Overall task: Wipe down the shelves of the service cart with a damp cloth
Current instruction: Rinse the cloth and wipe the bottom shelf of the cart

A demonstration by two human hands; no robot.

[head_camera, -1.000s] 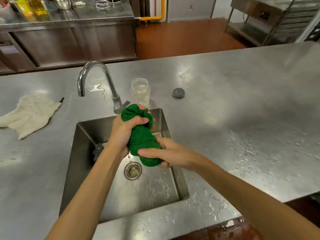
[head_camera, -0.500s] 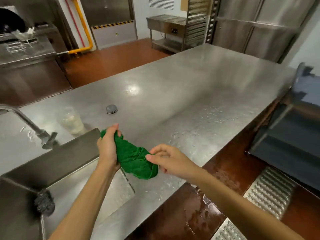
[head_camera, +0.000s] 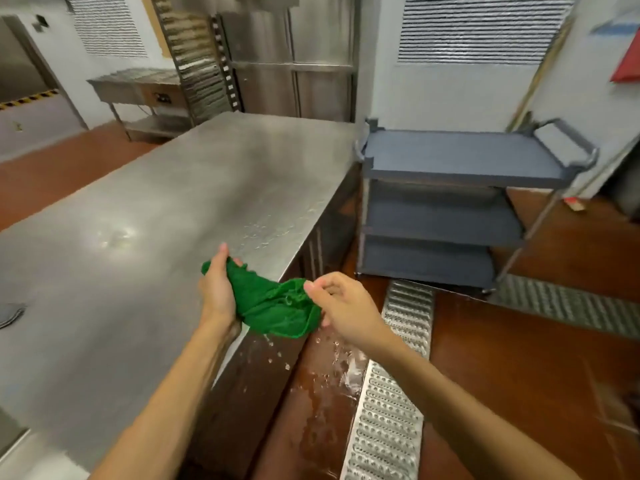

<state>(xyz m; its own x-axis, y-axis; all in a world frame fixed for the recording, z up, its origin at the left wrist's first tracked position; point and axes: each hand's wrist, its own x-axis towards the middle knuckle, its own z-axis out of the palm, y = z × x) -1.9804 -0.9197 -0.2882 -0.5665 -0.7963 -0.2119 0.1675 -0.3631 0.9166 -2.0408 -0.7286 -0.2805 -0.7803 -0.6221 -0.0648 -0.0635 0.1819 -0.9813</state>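
The green cloth (head_camera: 273, 306) hangs bunched between my two hands, in the air just over the long front edge of the steel counter (head_camera: 156, 209), its lower fold sagging past that edge toward the floor; my left hand (head_camera: 216, 289) grips the cloth's left end, fingers curled round it and thumb up, with the wrist above the counter's rim; my right hand (head_camera: 341, 304) is out beyond the edge, over the floor, thumb and forefinger pinching the cloth's right end and the other fingers curled in behind; water drops (head_camera: 277, 358) show on the counter's front face below the cloth, and a wet patch (head_camera: 332, 362) shines on the red-brown floor (head_camera: 519, 375) beneath my right wrist; a ridged metal drain grate (head_camera: 388, 393) runs along the floor beside the counter, from the lower frame up toward the service cart (head_camera: 450, 216); the cart stands ahead and to my right, near the counter's far corner but apart from it, a dark gap between the two; its three grey shelves are stacked, the top shelf (head_camera: 460, 150) with a raised lip and a handle (head_camera: 568, 136) at the right end, the middle shelf (head_camera: 440, 216) and bottom shelf (head_camera: 426, 265) in shadow beneath; a second grate (head_camera: 568, 306) crosses the floor at the cart's right foot; open floor stretches between my right arm and the cart's near side.
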